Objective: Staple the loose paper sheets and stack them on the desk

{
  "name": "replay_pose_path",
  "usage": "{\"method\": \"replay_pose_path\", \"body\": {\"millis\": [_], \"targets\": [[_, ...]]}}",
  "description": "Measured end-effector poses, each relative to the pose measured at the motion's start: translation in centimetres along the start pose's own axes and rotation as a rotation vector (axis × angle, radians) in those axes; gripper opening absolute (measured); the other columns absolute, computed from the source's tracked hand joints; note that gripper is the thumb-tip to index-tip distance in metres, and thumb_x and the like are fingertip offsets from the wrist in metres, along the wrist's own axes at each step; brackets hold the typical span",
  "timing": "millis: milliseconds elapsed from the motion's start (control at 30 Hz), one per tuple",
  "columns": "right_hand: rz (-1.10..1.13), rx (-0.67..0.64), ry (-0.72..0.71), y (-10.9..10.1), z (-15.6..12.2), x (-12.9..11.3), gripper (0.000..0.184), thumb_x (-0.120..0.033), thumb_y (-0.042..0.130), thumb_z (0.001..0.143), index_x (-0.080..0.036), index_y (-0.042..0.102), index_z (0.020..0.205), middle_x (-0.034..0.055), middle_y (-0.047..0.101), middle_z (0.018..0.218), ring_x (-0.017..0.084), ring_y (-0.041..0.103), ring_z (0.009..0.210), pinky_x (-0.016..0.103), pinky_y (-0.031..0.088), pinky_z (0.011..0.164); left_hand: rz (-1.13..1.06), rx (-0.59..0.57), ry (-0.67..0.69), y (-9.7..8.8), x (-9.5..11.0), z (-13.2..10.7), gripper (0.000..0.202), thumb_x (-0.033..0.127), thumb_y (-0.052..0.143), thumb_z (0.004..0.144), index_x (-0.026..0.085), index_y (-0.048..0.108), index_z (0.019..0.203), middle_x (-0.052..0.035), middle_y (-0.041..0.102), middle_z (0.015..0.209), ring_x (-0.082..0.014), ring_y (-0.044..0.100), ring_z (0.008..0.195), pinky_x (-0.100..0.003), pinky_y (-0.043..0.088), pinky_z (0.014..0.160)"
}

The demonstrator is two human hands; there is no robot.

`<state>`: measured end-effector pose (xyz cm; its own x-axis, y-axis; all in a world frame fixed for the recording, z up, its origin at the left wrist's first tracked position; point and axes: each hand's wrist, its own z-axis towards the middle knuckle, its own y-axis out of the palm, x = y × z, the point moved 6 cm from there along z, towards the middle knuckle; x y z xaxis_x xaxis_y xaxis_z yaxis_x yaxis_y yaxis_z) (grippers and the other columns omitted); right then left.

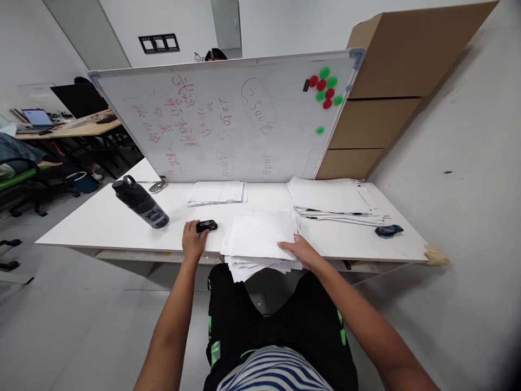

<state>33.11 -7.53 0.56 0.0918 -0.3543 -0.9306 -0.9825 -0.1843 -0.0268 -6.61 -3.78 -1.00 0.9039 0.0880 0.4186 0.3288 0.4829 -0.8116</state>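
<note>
The left hand (192, 239) presses closed fingers against an unidentifiable black object (207, 226). The right hand (302, 251) thumbs the near paper stack (258, 234), its fingers hidden.

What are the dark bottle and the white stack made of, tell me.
The dark cylindrical bottle: probably plastic, smoky translucent body with glossy highlights, matte black lid. The white sheet stack under the right hand: paper, matte, thin fanned edges.
</note>
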Motion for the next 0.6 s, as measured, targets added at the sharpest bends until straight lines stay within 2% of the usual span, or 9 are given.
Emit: {"method": "replay_pose_path", "body": {"millis": [100, 267, 400, 500, 600], "targets": [[-0.007, -0.036, -0.013, 1.5, 0.9, -1.6, 0.041, -0.033, 0.074, 0.073, -0.012, 0.067, 0.107, 0.0144, 0.074, 0.110, 0.028, 0.070, 0.097, 0.034, 0.056, 0.080, -0.085, 0.099, -0.033, 0.1, -0.6, -0.4, 0.042, 0.037, 0.062, 0.085, 0.023, 0.057, 0.124, -0.0106, 0.055, 0.135, -0.0283, 0.042, 0.137, -0.040, 0.041, 0.105], [-0.057, -0.095, 0.001, 5.5, 2.8, -4.2, 0.034, -0.024, 0.072, 0.071, -0.011, 0.066, 0.102, 0.0143, 0.074, 0.106, 0.026, 0.070, 0.094, 0.029, 0.056, 0.072, -0.161, 0.154, -0.055, 0.1, -1.0, -0.9, 0.036, 0.037, 0.061, 0.087, 0.027, 0.058, 0.122, -0.0061, 0.057, 0.136, -0.0255, 0.041, 0.139, -0.038, 0.042, 0.106], [-0.079, -0.136, 0.046, 8.2, 4.2, -4.5, 0.026, -0.016, 0.068, 0.071, -0.011, 0.063, 0.096, 0.0124, 0.074, 0.087, 0.024, 0.071, 0.075, 0.030, 0.056, 0.063, -0.183, 0.178, -0.028, 0.1, -1.1, -1.1, 0.037, 0.037, 0.060, 0.089, 0.026, 0.057, 0.125, -0.0061, 0.059, 0.135, -0.0241, 0.042, 0.138, -0.037, 0.040, 0.109], [-0.066, -0.160, 0.075, 9.1, 4.9, -4.1, 0.026, -0.013, 0.066, 0.072, -0.011, 0.060, 0.098, 0.0098, 0.072, 0.076, 0.024, 0.069, 0.063, 0.032, 0.056, 0.056, -0.181, 0.176, -0.022, 0.1, -1.2, -1.3, 0.039, 0.037, 0.059, 0.090, 0.027, 0.056, 0.127, -0.0057, 0.059, 0.135, -0.0233, 0.043, 0.138, -0.036, 0.041, 0.108], [-0.048, -0.148, 0.079, 8.8, 5.0, -4.0, 0.028, -0.013, 0.065, 0.073, -0.011, 0.059, 0.100, 0.0102, 0.072, 0.079, 0.023, 0.069, 0.062, 0.033, 0.056, 0.056, -0.160, 0.158, -0.040, 0.1, -1.2, -1.4, 0.039, 0.038, 0.058, 0.091, 0.027, 0.055, 0.128, -0.0057, 0.058, 0.137, -0.0232, 0.043, 0.138, -0.036, 0.041, 0.108]]}}
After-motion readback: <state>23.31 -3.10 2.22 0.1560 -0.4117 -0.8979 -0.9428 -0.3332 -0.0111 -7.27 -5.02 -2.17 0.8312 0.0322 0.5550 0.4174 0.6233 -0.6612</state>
